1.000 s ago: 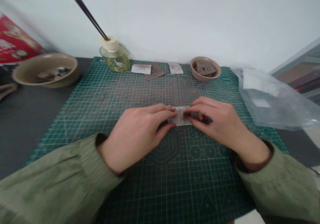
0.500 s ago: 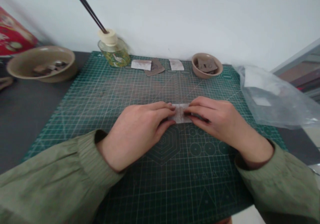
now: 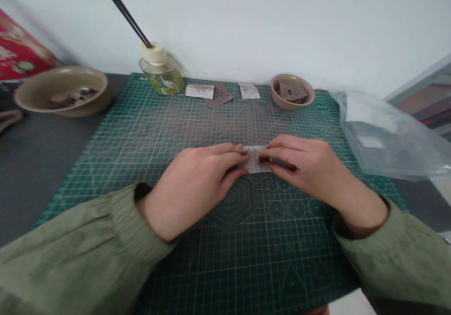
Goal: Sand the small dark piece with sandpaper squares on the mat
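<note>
A small pale strip (image 3: 252, 159), of paper or cloth, lies flat on the green cutting mat (image 3: 225, 263); a line or seam runs across its middle. My left hand (image 3: 199, 181) is closed on the strip's left end, fingertips on top and thumb at the near edge. From the other side, my right hand (image 3: 299, 165) pinches the right end with bent fingers, a dark gap showing between its fingers and thumb. Both ends of the strip are partly hidden under my fingers.
Behind my hands are a reed diffuser bottle (image 3: 164, 78), pale scraps (image 3: 199, 91), a brown patch (image 3: 221, 98) and a small bowl (image 3: 278, 100) holding brown pieces. A larger bowl (image 3: 98, 101) stands left. A clear plastic bag (image 3: 398, 153) overlaps the mat's right edge.
My hands and the strip keep the same pose. Only the view has shifted very slightly.
</note>
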`<action>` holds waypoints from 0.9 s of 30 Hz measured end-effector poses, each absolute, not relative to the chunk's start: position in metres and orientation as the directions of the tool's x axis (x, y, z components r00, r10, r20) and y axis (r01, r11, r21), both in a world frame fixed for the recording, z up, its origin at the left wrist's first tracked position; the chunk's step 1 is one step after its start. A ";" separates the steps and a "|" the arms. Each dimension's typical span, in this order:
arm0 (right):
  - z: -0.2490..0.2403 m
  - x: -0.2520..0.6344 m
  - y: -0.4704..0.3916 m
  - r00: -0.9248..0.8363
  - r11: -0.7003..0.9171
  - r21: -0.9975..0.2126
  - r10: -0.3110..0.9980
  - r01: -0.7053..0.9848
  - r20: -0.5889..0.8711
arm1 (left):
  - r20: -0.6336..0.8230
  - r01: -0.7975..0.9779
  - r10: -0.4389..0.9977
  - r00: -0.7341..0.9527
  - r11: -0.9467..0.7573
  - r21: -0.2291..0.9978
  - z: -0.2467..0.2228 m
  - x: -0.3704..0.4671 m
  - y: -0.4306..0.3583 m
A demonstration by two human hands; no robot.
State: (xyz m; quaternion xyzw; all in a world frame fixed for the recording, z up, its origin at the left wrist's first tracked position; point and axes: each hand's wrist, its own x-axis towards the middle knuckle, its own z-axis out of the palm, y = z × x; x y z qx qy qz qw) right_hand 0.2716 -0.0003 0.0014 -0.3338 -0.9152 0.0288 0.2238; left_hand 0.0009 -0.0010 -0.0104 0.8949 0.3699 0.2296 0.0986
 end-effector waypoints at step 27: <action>0.012 0.259 -0.015 -0.257 0.178 -0.972 0.957 0.152 0.135 | 0.542 0.415 0.691 0.479 -0.722 0.554 0.009 0.006 -0.011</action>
